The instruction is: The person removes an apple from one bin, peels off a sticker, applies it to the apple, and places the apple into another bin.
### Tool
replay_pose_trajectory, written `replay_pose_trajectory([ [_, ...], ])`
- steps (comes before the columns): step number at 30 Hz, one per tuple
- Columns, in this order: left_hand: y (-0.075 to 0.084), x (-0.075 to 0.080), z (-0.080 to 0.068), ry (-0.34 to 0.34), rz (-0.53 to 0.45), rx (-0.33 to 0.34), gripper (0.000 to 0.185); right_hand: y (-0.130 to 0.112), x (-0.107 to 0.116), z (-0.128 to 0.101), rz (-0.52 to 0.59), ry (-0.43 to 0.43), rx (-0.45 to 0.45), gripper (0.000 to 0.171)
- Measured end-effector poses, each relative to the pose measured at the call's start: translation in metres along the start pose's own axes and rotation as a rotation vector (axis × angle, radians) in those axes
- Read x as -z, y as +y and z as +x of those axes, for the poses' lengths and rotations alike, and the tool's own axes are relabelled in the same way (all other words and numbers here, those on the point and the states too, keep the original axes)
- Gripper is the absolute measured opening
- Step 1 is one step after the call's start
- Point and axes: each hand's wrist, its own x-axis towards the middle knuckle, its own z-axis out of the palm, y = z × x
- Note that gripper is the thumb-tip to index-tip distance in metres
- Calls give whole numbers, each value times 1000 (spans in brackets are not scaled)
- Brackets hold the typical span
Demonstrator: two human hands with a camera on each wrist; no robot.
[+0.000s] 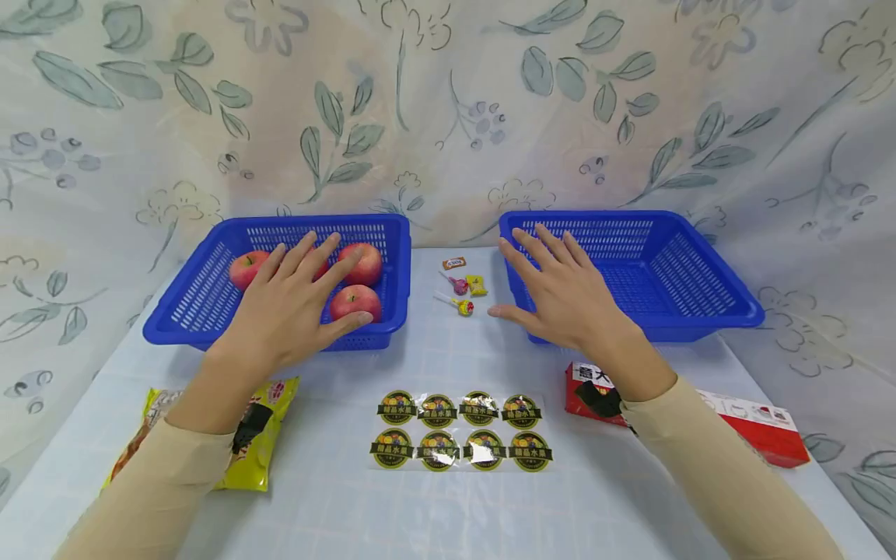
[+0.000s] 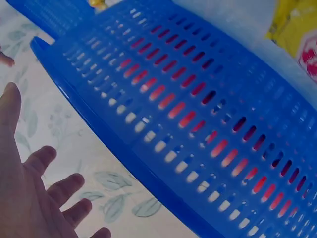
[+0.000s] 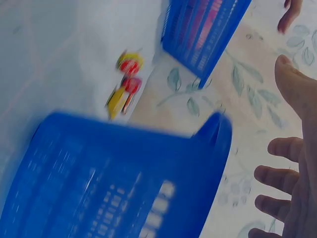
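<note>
**Mia:** Hands first, seen from the head. Where are they?

**Tom:** The left hand [image 1: 290, 307] is spread flat over the left basket [image 1: 210, 299], fingers straight. Its grip is loose and holds nothing. The right hand [image 1: 560, 295] is spread the same way over the near corner of the right basket [image 1: 700, 311]. Its grip is loose too.

**Mia:** What is in the baskets?

**Tom:** Red apples [image 1: 355, 302] lie in the left basket, right under the left hand. I cannot tell if the fingers touch them. No fruit shows in the right basket.

**Mia:** What else is on the worktop [image 1: 448, 505]?

**Tom:** Small candies [image 1: 462, 286] lie between the baskets. A sticker sheet [image 1: 460, 430] lies in front, between the arms. A yellow bag [image 1: 262, 435] is under the left arm and a red box [image 1: 756, 424] is under the right arm.

**Mia:** Now the left wrist.

**Tom:** The left hand's fingers [image 2: 49, 191] are open beside the blue basket wall [image 2: 198, 124]. Red shows through the holes. The yellow bag [image 2: 292, 29] peeks in at the top corner.

**Mia:** And the right wrist?

**Tom:** It is blurry. The right hand's fingers [image 3: 277, 176] are apart and hold nothing. The right basket [image 3: 124, 173] is close below. The candies [image 3: 125, 84] lie past it, and the left basket [image 3: 203, 29] is farther back.
</note>
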Motion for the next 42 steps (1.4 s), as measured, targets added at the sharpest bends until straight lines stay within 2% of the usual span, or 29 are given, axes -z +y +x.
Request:
replay_pose_trajectory([
  [11, -27, 2, 14, -79, -22, 60, 91, -32, -3, 32, 67, -18, 89, 91],
  [20, -42, 0, 17, -160, -54, 91, 98, -47, -14, 47, 86, -52, 117, 90],
  [24, -48, 0, 19, -191, -82, 102, 99, -55, -18, 54, 129, -80, 127, 90],
  [31, -55, 1, 32, -276, -143, 118, 98, -71, -28, 68, 261, -93, 171, 87],
  [35, -56, -3, 40, -335, -214, 131, 99, -79, -38, 75, 328, -125, 158, 87],
  [42, -51, -13, 49, -370, -306, 67, 95, -87, -47, 82, 382, -199, 115, 91],
])
